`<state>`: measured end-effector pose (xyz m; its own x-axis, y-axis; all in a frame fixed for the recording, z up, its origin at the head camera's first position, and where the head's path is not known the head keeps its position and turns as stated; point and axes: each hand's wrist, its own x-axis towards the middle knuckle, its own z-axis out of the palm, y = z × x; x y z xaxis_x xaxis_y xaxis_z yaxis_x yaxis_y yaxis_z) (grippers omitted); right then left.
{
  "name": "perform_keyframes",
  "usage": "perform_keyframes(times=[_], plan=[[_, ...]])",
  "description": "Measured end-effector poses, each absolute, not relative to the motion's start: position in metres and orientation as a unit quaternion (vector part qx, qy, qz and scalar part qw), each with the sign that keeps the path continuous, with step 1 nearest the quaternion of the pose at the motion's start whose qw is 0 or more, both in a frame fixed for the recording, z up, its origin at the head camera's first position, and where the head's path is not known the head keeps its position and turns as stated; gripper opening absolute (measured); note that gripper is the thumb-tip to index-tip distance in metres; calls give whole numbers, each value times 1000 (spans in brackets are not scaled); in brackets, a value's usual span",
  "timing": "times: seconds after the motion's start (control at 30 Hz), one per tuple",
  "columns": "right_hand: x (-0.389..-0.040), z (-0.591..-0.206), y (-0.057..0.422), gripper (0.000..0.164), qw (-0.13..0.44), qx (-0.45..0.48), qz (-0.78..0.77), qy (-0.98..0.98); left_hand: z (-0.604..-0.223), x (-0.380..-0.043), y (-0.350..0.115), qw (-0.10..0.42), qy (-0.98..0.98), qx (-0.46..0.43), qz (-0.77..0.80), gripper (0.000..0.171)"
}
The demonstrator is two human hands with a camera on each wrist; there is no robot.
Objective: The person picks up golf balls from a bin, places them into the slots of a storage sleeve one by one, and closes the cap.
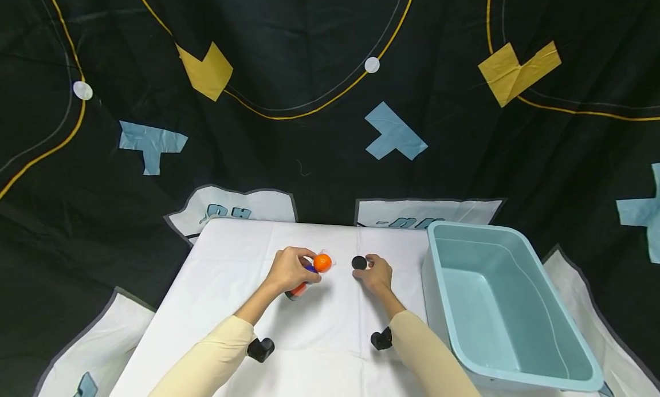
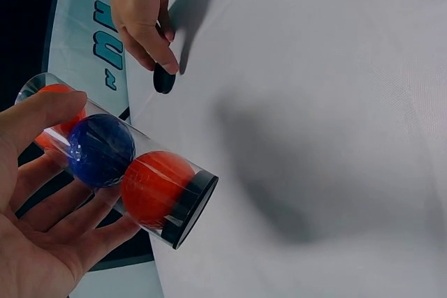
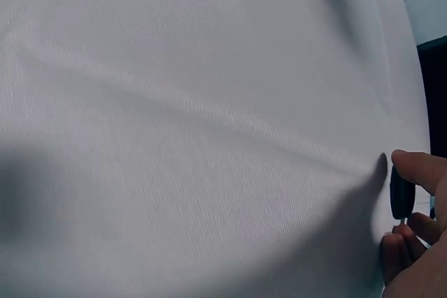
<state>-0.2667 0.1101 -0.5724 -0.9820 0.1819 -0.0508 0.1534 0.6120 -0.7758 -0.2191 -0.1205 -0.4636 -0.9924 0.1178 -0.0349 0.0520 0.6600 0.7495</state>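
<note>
My left hand [image 1: 291, 269] grips a clear plastic tube [image 2: 31, 88] tilted above the table. Stacked inside are an orange ball [image 2: 157, 188], a blue ball [image 2: 101, 150] and another orange ball [image 1: 322, 263] at the far end. A black cap [image 2: 190, 210] closes the lower end, while the upper end shows no cap. To the right, my right hand [image 1: 378, 272] pinches a round black lid [image 1: 359, 263] between thumb and fingers, apart from the tube. In the right wrist view that lid [image 3: 402, 193] is seen edge-on.
A light blue plastic bin [image 1: 438, 305] stands at the right of the table, nothing visible inside it. White cloth covers the table [image 1: 330, 339]. Behind hangs a black curtain [image 1: 289, 168] with blue and yellow patches. A black device sits at each wrist.
</note>
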Motion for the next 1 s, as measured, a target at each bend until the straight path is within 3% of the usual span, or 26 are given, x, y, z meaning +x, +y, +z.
perform_keyframes(times=[0.67, 1.0], plan=[[-266, -576, 107, 44, 50, -83, 398, -912, -464, -222, -117, 39, 914, 49, 402, 41], [-268, -544, 106, 42, -22, -112, 394, -912, -468, -221, -114, 39, 912, 48, 405, 40]])
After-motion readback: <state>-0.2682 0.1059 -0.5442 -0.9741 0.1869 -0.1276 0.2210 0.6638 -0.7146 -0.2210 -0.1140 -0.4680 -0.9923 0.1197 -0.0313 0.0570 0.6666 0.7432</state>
